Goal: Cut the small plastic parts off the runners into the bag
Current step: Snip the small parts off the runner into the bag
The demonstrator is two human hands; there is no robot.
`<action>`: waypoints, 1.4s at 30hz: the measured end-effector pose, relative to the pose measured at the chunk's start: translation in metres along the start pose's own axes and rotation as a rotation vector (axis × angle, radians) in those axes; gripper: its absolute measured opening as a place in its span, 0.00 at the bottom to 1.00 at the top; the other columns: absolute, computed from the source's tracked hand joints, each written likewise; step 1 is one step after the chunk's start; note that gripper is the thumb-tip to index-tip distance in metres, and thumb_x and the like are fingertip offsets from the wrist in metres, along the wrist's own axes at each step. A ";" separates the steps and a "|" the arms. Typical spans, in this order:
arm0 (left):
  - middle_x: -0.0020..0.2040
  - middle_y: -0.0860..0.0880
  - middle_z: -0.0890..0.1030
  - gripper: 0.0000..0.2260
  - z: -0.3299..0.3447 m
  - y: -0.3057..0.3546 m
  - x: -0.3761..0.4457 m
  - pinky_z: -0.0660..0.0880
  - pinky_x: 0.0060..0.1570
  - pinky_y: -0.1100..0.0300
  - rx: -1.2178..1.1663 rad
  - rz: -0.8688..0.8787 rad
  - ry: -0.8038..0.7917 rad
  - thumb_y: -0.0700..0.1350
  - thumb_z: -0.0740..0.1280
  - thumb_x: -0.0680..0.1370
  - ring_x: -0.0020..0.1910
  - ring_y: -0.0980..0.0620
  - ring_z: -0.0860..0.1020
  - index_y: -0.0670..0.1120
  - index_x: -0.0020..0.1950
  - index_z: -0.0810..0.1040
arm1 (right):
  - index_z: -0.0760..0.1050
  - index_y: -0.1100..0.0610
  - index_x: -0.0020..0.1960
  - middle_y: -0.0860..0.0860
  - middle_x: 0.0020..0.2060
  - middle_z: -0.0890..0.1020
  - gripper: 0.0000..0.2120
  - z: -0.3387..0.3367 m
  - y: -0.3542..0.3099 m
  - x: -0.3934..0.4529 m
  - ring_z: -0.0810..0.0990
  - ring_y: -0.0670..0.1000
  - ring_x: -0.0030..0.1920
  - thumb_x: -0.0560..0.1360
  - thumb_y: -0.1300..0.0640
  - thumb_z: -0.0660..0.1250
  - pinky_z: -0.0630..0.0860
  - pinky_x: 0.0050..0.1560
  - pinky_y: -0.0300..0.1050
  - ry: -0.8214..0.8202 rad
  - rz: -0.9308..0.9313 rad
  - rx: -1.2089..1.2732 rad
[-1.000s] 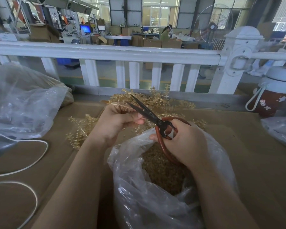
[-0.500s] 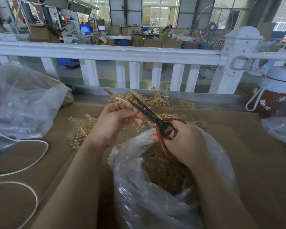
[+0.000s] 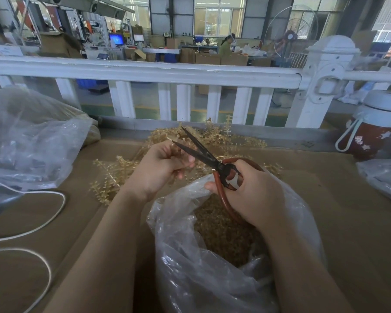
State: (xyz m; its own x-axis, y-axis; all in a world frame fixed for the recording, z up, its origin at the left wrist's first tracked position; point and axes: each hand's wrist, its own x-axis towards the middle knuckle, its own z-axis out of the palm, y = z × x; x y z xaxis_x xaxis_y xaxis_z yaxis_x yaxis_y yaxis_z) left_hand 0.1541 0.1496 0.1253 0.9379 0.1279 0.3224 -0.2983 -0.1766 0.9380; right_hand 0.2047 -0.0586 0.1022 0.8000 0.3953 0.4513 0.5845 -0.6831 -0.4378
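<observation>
A heap of tan runners (image 3: 203,141) crowded the bench's far edge against the white railing (image 3: 145,72). Bare cardboard (image 3: 339,199) lay open right of the clear bag (image 3: 212,279); a second bag (image 3: 32,143) and white cord (image 3: 54,211) blocked the left.

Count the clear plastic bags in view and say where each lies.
3: open bag below the hands, crumpled bag far left, bag at right edge; others may be hidden.

no legible text, labels or nos., bg signs too blurry
</observation>
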 end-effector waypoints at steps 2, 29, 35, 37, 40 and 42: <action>0.37 0.45 0.81 0.09 0.001 0.001 0.001 0.65 0.31 0.57 -0.049 0.004 -0.001 0.37 0.68 0.76 0.28 0.52 0.71 0.30 0.49 0.76 | 0.75 0.44 0.50 0.37 0.40 0.78 0.30 0.000 0.000 0.000 0.72 0.37 0.38 0.64 0.21 0.60 0.67 0.35 0.30 -0.015 0.007 -0.007; 0.24 0.49 0.73 0.10 0.013 0.004 0.003 0.62 0.29 0.62 -0.121 -0.041 0.142 0.39 0.70 0.76 0.24 0.55 0.67 0.49 0.38 0.86 | 0.74 0.44 0.47 0.32 0.36 0.72 0.27 0.001 0.000 0.002 0.70 0.33 0.37 0.64 0.22 0.66 0.62 0.33 0.30 -0.003 0.051 -0.020; 0.26 0.49 0.76 0.12 0.014 0.006 0.003 0.63 0.27 0.64 -0.146 -0.053 0.169 0.35 0.69 0.77 0.23 0.55 0.70 0.47 0.37 0.86 | 0.69 0.44 0.40 0.32 0.32 0.70 0.25 -0.001 -0.003 0.000 0.68 0.34 0.33 0.64 0.23 0.66 0.61 0.32 0.30 0.072 0.034 -0.042; 0.25 0.50 0.77 0.11 0.013 0.006 0.002 0.64 0.27 0.65 -0.140 -0.054 0.162 0.35 0.69 0.77 0.23 0.56 0.70 0.47 0.38 0.86 | 0.70 0.44 0.40 0.34 0.33 0.71 0.25 -0.001 -0.003 0.000 0.67 0.33 0.32 0.64 0.23 0.65 0.62 0.32 0.30 0.087 0.026 -0.046; 0.26 0.51 0.78 0.09 0.014 0.009 0.000 0.66 0.26 0.67 -0.178 -0.045 0.117 0.38 0.71 0.74 0.23 0.57 0.71 0.48 0.37 0.86 | 0.71 0.46 0.41 0.36 0.33 0.73 0.26 0.000 -0.001 0.000 0.70 0.35 0.32 0.66 0.23 0.65 0.64 0.31 0.31 0.089 0.027 -0.060; 0.29 0.51 0.79 0.05 0.014 0.009 0.000 0.69 0.27 0.67 -0.219 -0.046 0.093 0.41 0.72 0.70 0.24 0.56 0.73 0.49 0.36 0.86 | 0.71 0.47 0.40 0.38 0.33 0.76 0.26 0.001 0.001 0.000 0.72 0.38 0.33 0.67 0.24 0.64 0.67 0.32 0.33 0.082 0.032 -0.063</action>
State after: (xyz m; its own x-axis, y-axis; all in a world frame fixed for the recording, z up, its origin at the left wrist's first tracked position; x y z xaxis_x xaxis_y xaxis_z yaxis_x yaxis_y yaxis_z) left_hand 0.1541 0.1345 0.1325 0.9343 0.2218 0.2793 -0.2961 0.0459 0.9541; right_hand 0.2056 -0.0589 0.1011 0.8027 0.3232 0.5013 0.5475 -0.7325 -0.4045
